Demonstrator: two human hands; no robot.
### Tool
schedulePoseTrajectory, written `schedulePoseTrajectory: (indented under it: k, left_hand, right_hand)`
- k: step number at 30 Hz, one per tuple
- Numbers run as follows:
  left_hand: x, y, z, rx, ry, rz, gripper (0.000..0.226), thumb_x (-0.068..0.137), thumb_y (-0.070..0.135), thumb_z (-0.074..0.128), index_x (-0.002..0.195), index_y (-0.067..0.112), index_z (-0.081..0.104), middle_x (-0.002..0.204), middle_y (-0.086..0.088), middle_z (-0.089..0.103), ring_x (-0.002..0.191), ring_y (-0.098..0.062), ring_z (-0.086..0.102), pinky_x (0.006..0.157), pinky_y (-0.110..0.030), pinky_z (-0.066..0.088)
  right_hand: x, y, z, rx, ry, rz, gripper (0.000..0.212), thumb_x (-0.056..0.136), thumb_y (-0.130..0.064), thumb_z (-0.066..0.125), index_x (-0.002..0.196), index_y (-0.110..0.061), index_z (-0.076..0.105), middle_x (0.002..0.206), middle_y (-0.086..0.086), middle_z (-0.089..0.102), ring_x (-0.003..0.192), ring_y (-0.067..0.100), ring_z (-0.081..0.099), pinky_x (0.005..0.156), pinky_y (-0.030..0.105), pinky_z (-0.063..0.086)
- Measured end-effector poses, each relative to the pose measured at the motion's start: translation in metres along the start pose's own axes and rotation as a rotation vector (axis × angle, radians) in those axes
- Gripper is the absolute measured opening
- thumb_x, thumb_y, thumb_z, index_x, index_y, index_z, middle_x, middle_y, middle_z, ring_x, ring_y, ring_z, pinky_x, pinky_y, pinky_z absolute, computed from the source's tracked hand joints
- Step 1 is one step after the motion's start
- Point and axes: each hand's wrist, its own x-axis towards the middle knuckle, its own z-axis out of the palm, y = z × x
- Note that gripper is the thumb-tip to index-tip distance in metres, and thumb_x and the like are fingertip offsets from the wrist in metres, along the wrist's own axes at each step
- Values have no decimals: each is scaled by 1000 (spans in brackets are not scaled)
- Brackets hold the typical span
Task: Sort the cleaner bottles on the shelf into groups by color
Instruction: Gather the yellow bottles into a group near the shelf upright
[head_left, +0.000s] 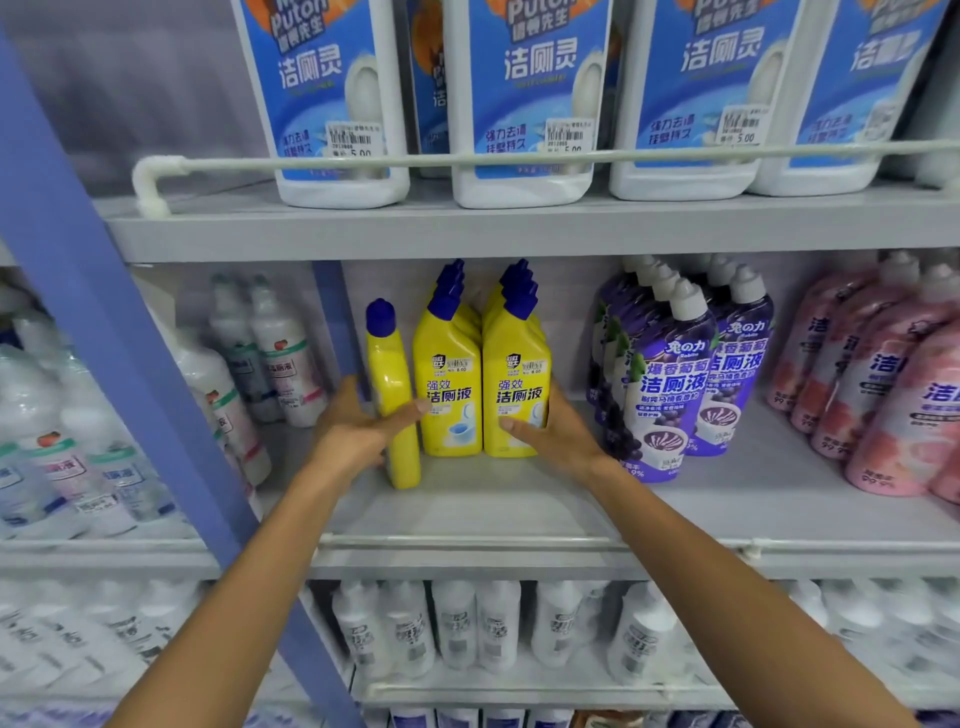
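Observation:
On the middle shelf (498, 509) stand yellow cleaner bottles with dark blue caps. My left hand (358, 431) grips the leftmost yellow bottle (392, 384), which is turned sideways and stands a little forward of the rest. Two rows of yellow bottles (452, 374) face forward beside it. My right hand (550, 436) lies against the right side of the right-hand yellow bottle (514, 379), fingers wrapped round its lower front. Purple bottles (670, 374) with white caps stand to the right, then pink bottles (883, 384) at the far right.
White jugs with blue labels (524, 98) fill the top shelf behind a rail (415, 162). A blue upright post (119, 338) divides off clear bottles (62, 457) on the left. White bottles (467, 629) fill the shelf below. A low rail (467, 541) runs along the middle shelf's front.

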Motion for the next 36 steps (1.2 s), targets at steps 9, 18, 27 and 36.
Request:
schedulePoseTrajectory:
  k: [9,18,27,36]
  left_hand:
    - [-7,-1,12,71,-133,91,91,58,27,102,131,24,48,128,4,63,121,-21,62,101,-45,55]
    - [-31,13,74,150,206,116,96,55,62,93,116,14,37,119,-10,49,107,-37,58,83,-47,54]
    - [-7,-7,59,-166,-46,214,97,54,58,96,132,41,42,121,18,67,107,-3,69,85,-25,59]
    - [-1,-9,85,-473,-54,182,57,84,19,83,134,22,55,115,5,76,99,-16,76,72,-23,61]
  right_hand:
    - [-4,-6,0,2,-20,27,86,78,-28,87,149,-26,37,135,-2,67,122,20,66,105,54,52]
    - [-7,-9,0,-15,-20,22,92,72,-48,89,148,-33,39,134,-7,67,122,16,65,104,51,53]
    - [-2,-30,-5,200,68,170,47,103,-57,45,135,-26,60,126,-6,71,116,8,68,105,35,52]
    - [33,-45,0,402,131,289,70,102,-68,23,132,-21,65,120,6,75,107,17,73,99,35,54]
